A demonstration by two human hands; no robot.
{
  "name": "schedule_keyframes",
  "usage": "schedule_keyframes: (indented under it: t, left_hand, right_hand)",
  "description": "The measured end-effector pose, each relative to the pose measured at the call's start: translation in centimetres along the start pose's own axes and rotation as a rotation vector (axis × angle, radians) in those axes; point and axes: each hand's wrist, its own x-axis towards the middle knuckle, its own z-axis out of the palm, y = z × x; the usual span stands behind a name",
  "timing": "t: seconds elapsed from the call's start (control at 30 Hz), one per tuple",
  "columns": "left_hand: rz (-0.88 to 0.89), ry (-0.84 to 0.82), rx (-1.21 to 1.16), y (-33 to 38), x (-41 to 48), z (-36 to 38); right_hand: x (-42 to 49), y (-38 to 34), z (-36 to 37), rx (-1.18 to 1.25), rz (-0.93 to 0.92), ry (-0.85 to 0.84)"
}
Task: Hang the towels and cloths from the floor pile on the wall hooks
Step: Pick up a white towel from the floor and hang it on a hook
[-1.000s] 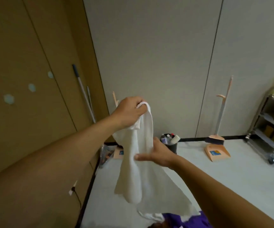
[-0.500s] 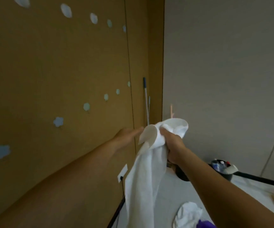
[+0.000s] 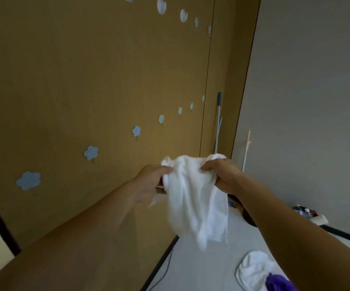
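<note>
Left grip (image 3: pixel 151 182), right grip (image 3: pixel 222 175), both clenched.

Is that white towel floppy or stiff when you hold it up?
Probably floppy: the white towel sags in folds below the left hand and right hand gripping its top. Likely light: the cloth looks thin at its lower edge.

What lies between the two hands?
Head view: the bunched top of the white towel, gripped by the left hand and the right hand.

Pale grey floor (image 3: pixel 201 269): crumpled white towel (image 3: pixel 251 269) with a purple cloth (image 3: pixel 279 283) touching its near edge, a dark cable (image 3: pixel 165 267) trailing along the wall base, and a dark tub (image 3: pixel 302 208) of bottles well apart by the far wall.
</note>
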Motion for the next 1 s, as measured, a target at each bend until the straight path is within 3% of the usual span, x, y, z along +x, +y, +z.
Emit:
schedule_keyframes:
  t: [0.13,0.3,0.37,0.47,0.53,0.6,0.67,0.8,0.87,0.93,1.0]
  left_hand:
    - [0.028,0.190,-0.147,2.1,-1.1,-1.1]
    - [0.112,0.204,-0.189,4.8,-2.5,-3.1]
    - [0.156,0.208,-0.186,5.7,-2.7,-3.8]
    - [0.099,0.249,0.102,5.4,-2.9,-4.9]
    - [0.021,0.197,0.348,4.5,-3.3,-5.6]
    - [0.025,0.173,0.546,4.0,-3.6,-6.1]
    - [0.080,0.244,0.599,4.0,-3.6,-6.5]
    - [0.067,0.437,0.555,4.1,-4.1,-7.1]
    - [0.024,0.496,0.532,3.9,-4.3,-7.4]
    - [0.011,0.532,0.494,3.9,-4.8,-7.6]
    - [0.018,0.560,0.386,4.2,-5.4,-7.8]
  right_hand:
    - [-2.1,0.6,-1.1,-0.137,0.135,0.100]
    - [-3.7,-4.3,-3.9,0.152,-0.218,0.079]
    - [-4.3,-3.3,-4.8,0.052,-0.160,0.085]
    - [-5.1,-0.9,-5.4,-0.367,0.081,0.113]
    - [-4.6,-1.5,-6.5,-0.336,0.067,0.193]
    - [-3.8,-3.1,-7.4,-0.136,-0.032,0.227]
    - [-3.0,-3.5,-7.9,-0.106,-0.071,0.216]
    - [-2.7,-1.4,-8.1,-0.553,0.068,0.209]
    - [-2.3,-2.1,-8.4,-0.474,0.034,0.204]
    - [-1.6,-3.1,-8.6,-0.243,-0.043,0.215]
    - [-1.1,-3.0,-8.6,-0.231,-0.069,0.285]
